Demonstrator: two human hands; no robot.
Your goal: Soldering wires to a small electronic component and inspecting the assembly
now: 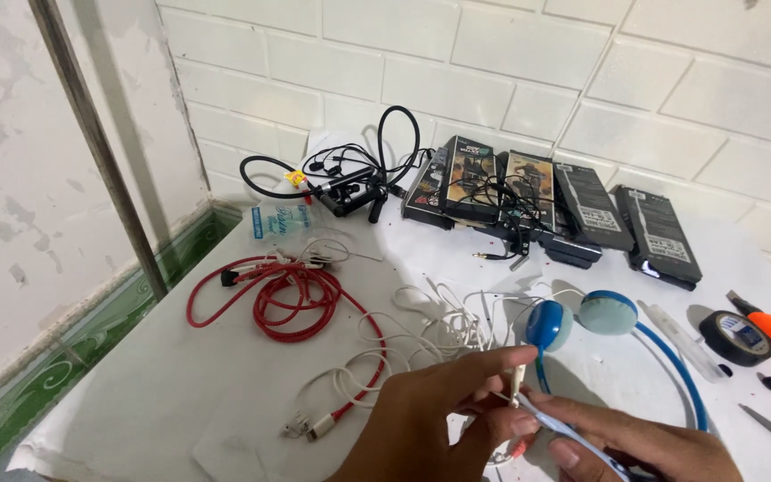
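Head view: both hands (528,419) pinch thin white cable (421,326).

Red cable (289,299), blue headphones (582,319)

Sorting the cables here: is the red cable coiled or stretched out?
Coiled. The red cable lies in several loose loops on the white table, with one end trailing toward the white cables.
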